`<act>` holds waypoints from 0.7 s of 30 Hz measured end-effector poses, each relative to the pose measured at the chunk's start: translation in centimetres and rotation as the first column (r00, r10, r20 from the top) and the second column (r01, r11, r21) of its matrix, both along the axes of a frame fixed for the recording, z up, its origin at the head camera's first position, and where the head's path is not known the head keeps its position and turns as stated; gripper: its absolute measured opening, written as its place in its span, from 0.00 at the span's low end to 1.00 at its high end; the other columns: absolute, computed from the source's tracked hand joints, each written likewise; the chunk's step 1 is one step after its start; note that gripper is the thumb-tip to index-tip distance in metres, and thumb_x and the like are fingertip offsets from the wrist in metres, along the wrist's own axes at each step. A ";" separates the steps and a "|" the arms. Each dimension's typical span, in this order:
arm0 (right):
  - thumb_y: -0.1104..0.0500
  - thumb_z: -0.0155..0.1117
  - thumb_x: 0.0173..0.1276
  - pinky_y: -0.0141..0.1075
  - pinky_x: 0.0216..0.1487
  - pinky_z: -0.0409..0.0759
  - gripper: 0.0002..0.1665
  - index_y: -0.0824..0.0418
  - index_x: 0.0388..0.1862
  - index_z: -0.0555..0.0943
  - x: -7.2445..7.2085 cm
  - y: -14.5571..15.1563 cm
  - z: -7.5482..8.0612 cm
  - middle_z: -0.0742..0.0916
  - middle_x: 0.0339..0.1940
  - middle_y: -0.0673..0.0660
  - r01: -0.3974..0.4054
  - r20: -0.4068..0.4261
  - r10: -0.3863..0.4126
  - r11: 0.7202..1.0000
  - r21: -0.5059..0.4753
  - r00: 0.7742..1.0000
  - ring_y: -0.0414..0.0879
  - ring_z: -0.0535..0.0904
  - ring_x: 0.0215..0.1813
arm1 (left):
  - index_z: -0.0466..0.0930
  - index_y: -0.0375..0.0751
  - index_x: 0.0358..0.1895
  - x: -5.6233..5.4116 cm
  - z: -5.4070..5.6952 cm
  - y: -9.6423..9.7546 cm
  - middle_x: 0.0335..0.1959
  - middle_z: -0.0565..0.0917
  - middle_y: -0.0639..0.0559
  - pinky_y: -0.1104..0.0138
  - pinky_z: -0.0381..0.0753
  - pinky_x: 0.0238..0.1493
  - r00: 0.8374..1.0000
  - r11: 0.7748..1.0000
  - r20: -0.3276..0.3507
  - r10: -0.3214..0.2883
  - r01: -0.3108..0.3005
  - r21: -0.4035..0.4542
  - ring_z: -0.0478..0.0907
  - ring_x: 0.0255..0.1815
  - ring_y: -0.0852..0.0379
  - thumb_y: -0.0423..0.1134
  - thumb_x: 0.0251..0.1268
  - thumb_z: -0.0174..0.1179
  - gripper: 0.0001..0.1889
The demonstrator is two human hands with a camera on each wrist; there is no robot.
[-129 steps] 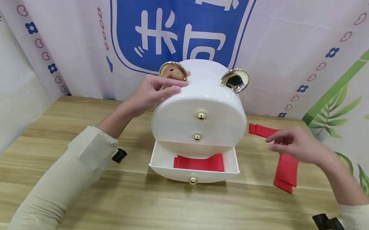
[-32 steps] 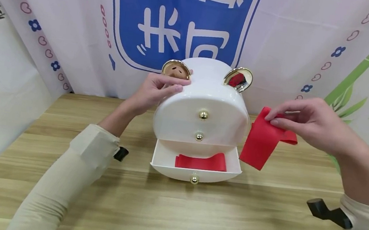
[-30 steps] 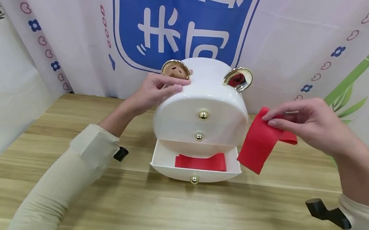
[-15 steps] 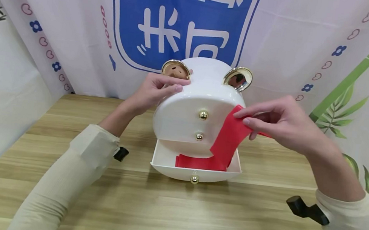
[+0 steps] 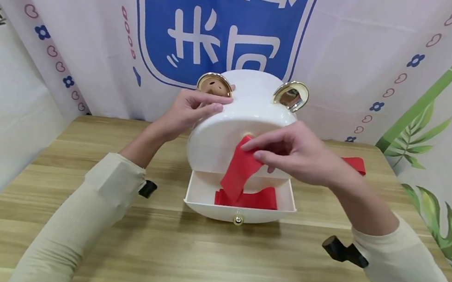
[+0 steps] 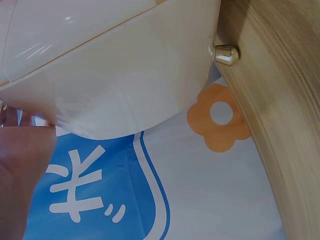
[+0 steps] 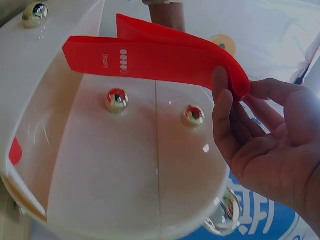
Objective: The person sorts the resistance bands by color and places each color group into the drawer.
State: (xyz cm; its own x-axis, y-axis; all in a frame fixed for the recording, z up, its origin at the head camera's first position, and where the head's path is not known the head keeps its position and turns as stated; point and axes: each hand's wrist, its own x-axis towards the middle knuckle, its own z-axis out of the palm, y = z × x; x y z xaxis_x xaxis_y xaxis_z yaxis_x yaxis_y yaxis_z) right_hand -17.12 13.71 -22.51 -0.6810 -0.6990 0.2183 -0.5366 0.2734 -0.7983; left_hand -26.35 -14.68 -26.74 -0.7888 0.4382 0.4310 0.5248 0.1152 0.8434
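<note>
A white drawer box (image 5: pixel 213 146) with gold knobs and two gold ears stands on the table, its bottom drawer (image 5: pixel 199 191) pulled out. One red resistance band (image 5: pixel 263 197) lies folded inside that drawer. My right hand (image 5: pixel 295 153) pinches the folded end of another red resistance band (image 5: pixel 239 172), whose loose ends hang over the drawer. In the right wrist view this band (image 7: pixel 150 60) bears the print "Heavy". With thumb and index in front and a fingertip behind, my left hand (image 5: pixel 187 111) holds the box's left ear (image 5: pixel 214 86).
Another red band (image 5: pixel 355 164) lies on the wooden table (image 5: pixel 195 263), behind my right forearm. A printed curtain (image 5: pixel 338 70) hangs close behind the box. Black camera mounts (image 5: pixel 343 251) stick out from the sleeves.
My right hand has picked up a red band from the right of the table and carried it left, over the pulled-out drawer. The left hand keeps its place on the box.
</note>
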 end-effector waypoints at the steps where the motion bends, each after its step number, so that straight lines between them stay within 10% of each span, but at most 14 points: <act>1: 0.71 0.67 0.70 0.37 0.36 0.87 0.14 0.69 0.54 0.87 -0.1 -0.5 -0.1 0.91 0.43 0.59 -0.009 0.006 0.009 1.000 0.002 1.000 0.51 0.86 0.34 | 0.85 0.31 0.58 0.0 0.0 0.0 0.46 0.89 0.48 0.67 0.84 0.30 1.000 1.000 -0.003 -0.002 0.002 0.000 0.81 0.34 0.51 0.30 0.73 0.61 0.14; 11: 0.71 0.68 0.68 0.37 0.34 0.85 0.15 0.72 0.54 0.86 -0.1 -4.2 -1.9 0.91 0.37 0.58 -0.067 -0.058 0.065 0.997 -0.028 0.996 0.47 0.84 0.29 | 0.86 0.32 0.57 -0.1 -0.3 -0.1 0.46 0.89 0.46 0.68 0.83 0.29 1.000 1.000 -0.026 -0.006 0.006 0.003 0.78 0.37 0.51 0.29 0.73 0.61 0.14; 21: 0.69 0.69 0.70 0.34 0.34 0.84 0.14 0.68 0.53 0.88 0.5 -2.9 -5.4 0.91 0.38 0.55 0.045 0.009 -0.047 0.983 0.178 0.999 0.47 0.87 0.33 | 0.86 0.30 0.56 -0.3 -0.3 0.1 0.46 0.88 0.51 0.70 0.75 0.25 0.999 1.000 -0.045 -0.005 0.006 0.017 0.74 0.36 0.55 0.28 0.72 0.61 0.13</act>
